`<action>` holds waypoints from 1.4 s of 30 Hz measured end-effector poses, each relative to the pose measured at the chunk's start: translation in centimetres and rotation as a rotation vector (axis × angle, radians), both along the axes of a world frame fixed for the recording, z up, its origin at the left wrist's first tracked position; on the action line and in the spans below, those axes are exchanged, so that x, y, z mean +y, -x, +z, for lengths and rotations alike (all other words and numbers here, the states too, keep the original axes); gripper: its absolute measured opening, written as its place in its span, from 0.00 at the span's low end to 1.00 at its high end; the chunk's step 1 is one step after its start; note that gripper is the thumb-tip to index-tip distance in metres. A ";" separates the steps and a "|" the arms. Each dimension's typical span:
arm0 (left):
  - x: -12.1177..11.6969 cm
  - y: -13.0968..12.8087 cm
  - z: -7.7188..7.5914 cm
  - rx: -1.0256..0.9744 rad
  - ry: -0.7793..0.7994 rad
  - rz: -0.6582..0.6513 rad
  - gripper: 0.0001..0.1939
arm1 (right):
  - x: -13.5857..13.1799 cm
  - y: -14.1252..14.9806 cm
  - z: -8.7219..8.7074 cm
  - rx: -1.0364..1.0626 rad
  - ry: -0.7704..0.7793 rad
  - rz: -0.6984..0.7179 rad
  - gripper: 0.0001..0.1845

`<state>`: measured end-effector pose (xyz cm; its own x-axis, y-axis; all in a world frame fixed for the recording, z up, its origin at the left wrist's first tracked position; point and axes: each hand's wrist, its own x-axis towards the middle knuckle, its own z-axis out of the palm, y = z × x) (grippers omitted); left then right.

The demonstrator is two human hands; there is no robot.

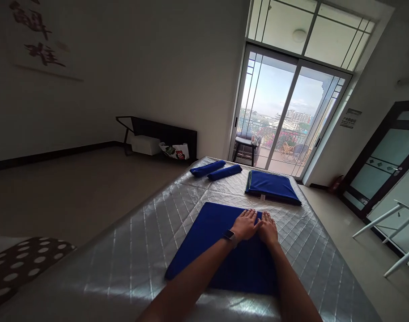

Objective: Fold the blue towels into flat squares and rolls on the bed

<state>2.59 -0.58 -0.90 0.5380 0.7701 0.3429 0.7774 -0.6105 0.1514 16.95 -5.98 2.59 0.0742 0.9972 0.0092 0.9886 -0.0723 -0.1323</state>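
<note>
A folded blue cloth (198,250) lies flat on the silver quilted mattress (134,241) in front of me. My left hand (246,224) rests palm down near its far edge, fingers stretched out, a watch on the wrist. Beside it, almost touching at the thumbs, my right hand (267,227) lies flat at the cloth's far right part, also with fingers extended. Farther back sits a thicker folded blue cloth (273,185) with a small white tag. To its left are two narrow blue rolled cloths, one (207,168) behind the other (225,172).
A dark low bench (164,132) against the wall holds a white box (145,145) and a printed bag (175,150). Sliding glass doors (285,107) open onto a balcony view. A white-legged stand (382,219) is at right; brown polka-dot fabric (26,264) lies at left.
</note>
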 end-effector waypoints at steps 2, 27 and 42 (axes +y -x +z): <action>0.0 -0.8 -0.4 -0.002 0.014 0.003 0.22 | 0.0 -0.1 -0.1 -0.004 0.003 0.015 0.31; -1.3 15.0 1.2 0.056 0.288 0.486 0.43 | -0.3 0.3 0.7 0.013 0.000 -0.044 0.32; -1.1 15.0 0.7 0.052 0.263 0.515 0.44 | -0.8 0.5 1.0 0.075 0.020 -0.026 0.33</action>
<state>-12.46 -1.71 -0.23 0.0825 0.9928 0.0874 0.9748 -0.0986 0.2003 16.49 -6.78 3.63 0.1001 0.9948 -0.0172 0.9736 -0.1015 -0.2043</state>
